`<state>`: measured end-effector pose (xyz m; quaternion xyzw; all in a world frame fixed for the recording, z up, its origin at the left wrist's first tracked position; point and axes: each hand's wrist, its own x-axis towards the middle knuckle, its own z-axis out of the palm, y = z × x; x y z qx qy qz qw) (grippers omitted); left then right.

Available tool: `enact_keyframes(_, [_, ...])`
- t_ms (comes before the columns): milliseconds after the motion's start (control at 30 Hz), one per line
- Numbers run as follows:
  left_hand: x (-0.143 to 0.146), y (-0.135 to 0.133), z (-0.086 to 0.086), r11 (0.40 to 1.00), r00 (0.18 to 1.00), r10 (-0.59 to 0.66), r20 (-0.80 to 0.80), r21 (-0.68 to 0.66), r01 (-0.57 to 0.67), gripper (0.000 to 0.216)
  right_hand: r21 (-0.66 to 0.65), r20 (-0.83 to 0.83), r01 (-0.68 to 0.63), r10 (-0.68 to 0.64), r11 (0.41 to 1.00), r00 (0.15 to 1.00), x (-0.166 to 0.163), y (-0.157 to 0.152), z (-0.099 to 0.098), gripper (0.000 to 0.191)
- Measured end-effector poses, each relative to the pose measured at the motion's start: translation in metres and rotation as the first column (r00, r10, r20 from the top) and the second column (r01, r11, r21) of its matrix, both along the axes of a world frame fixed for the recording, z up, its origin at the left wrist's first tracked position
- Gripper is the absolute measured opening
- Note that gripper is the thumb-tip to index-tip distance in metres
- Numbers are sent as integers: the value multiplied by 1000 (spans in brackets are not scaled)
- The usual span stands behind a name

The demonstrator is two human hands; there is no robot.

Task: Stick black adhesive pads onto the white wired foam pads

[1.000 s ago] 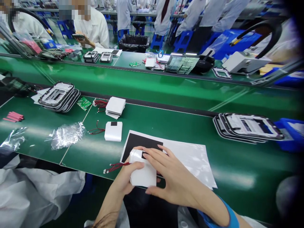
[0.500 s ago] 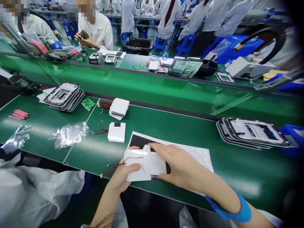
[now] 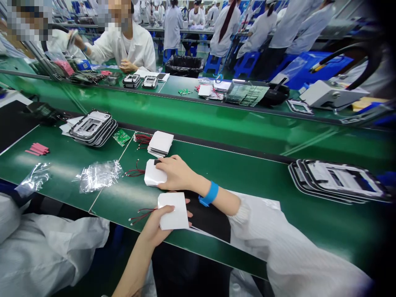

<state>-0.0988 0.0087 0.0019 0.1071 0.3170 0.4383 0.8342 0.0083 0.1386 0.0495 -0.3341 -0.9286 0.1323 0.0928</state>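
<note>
My left hand [image 3: 162, 220] grips a white square panel [image 3: 177, 215] above the near edge of the bench, thumb on its face and fingers underneath. Thin red and black wires [image 3: 144, 214] with small white plugs trail out to its left. Further forward, my right hand [image 3: 177, 172] is closed on the right side of a white panel [image 3: 153, 175] with a black patch, at a small pile on the bench. How many panels its fingers pinch is hidden. Just behind stands a taller stack of white panels [image 3: 161, 141] with red wires.
A black and white sheet [image 3: 210, 214] lies under my right forearm. Stacked device frames [image 3: 93, 128] sit at left, others [image 3: 337, 179] at right. Clear plastic bags [image 3: 100, 175], pink strips [image 3: 38, 148] and a green circuit board [image 3: 121, 137] lie on the left. A co-worker [image 3: 136, 45] sits opposite.
My right hand has moved left and forward from the panels in my left hand to the small pile. One panel stays in my left hand. The co-worker opposite has stretched out an arm.
</note>
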Motion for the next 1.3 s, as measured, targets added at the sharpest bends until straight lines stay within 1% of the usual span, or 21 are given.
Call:
enact_keyframes(67, [-1, 0, 2, 1000, 1000, 19, 14, -23, -19, 53, 27, 67, -52, 50, 998, 997, -5, 3, -7, 39])
enact_keyframes(133, [-1, 1, 6, 999, 1000, 14, 18, -38, -14, 52, 80, 103, -83, 75, 993, 992, -6, 2, -9, 45])
enact_keyframes(200, [-1, 2, 9, 999, 1000, 5, 8, -50, -5, 52, 127, 115, -81, 66, 989, 991, -1, -1, -7, 57])
enact_keyframes(267, [-2, 3, 12, 998, 1000, -1, -6, -59, 1, 54, 123, 94, -37, 26, 992, 995, 10, -7, 0, 64])
enact_keyframes(300, [-2, 2, 13, 998, 1000, -1, -12, -60, 1, 57, 106, 62, 6, -12, 994, 998, 20, -10, 6, 61])
enact_keyframes(367, [-4, 2, 15, 998, 1000, 17, -27, -62, -18, 62, 68, -29, 140, -139, 988, 990, 47, -22, 18, 47])
enact_keyframes(433, [-3, 1, 18, 996, 998, 51, -44, -69, -54, 64, 31, -98, 308, -303, 951, 948, 81, -42, 26, 31])
enact_keyframes(467, [-2, 1, 20, 995, 996, 69, -53, -75, -73, 64, 18, -98, 378, -375, 926, 922, 98, -54, 26, 25])
enact_keyframes(533, [6, 2, 25, 991, 993, 102, -57, -83, -106, 63, 2, -62, 498, -497, 867, 866, 127, -84, 17, 19])
enact_keyframes(633, [27, 5, 33, 989, 991, 130, -35, -72, -132, 62, 62, -64, 622, -619, 780, 783, 151, -129, -14, 22])
enact_keyframes(667, [36, 7, 35, 989, 991, 133, -31, -67, -135, 62, 69, -86, 651, -646, 756, 758, 154, -141, -26, 21])
enact_keyframes(733, [55, 12, 38, 989, 991, 132, -32, -70, -134, 64, 36, -140, 694, -683, 720, 716, 156, -159, -45, 20])
enact_keyframes(800, [72, 16, 37, 986, 990, 137, -38, -87, -140, 65, -12, -199, 721, -709, 692, 677, 154, -167, -57, 21])
enact_keyframes(867, [86, 18, 33, 979, 986, 161, -46, -118, -165, 64, -52, -252, 746, -732, 664, 633, 152, -168, -59, 20])
enact_keyframes(933, [96, 18, 27, 971, 979, 198, -49, -127, -203, 63, -114, -281, 772, -766, 625, 578, 150, -166, -57, 19])
enact_keyframes(1067, [104, 15, 17, 963, 965, 254, -60, -80, -258, 60, -300, -263, 799, -850, 522, 456, 148, -157, -52, 17])
enact_keyframes(1133, [105, 14, 14, 961, 961, 267, -68, -60, -271, 60, -342, -250, 810, -877, 476, 410, 145, -153, -53, 17])
enact_keyframes(1200, [107, 14, 13, 956, 955, 287, -76, -47, -291, 59, -343, -259, 819, -884, 460, 388, 143, -152, -55, 18])
enact_keyframes(1233, [107, 14, 12, 951, 949, 303, -85, -42, -307, 58, -340, -274, 816, -879, 468, 390, 142, -153, -56, 19])
enact_keyframes(1300, [108, 14, 12, 941, 938, 332, -102, -33, -337, 56, -338, -314, 792, -855, 508, 414, 142, -156, -58, 19])
